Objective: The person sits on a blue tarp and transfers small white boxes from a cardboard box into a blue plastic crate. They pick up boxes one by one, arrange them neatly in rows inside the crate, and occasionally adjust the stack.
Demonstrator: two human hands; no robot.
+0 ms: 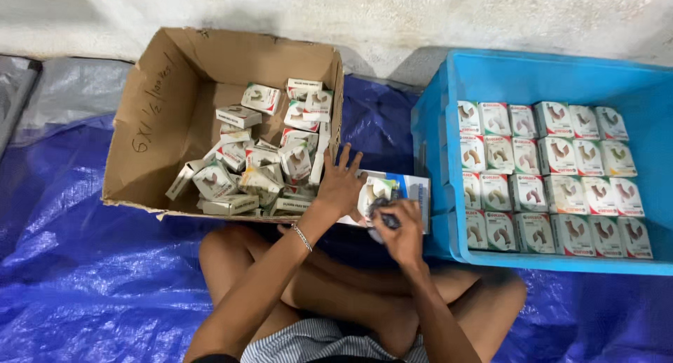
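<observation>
— Gripping what, exactly?

— Right hand (pixel 403 230) is pinching a small dark piece (pixel 388 220), fingers closed around it. I'm holding it just over the flat white and blue carton (pixel 392 195).

— And the other hand?

— My left hand (pixel 341 184) is lying flat with fingers spread, pressing that carton down, grasping nothing.

— What's sitting around them?

— Just beyond my left fingers, the cardboard box (pixel 168 118) is holding a loose heap of small white packets (pixel 263 170). Beside my right hand, the blue crate (pixel 554 76) is holding similar packets standing in neat rows (pixel 550 177).
</observation>
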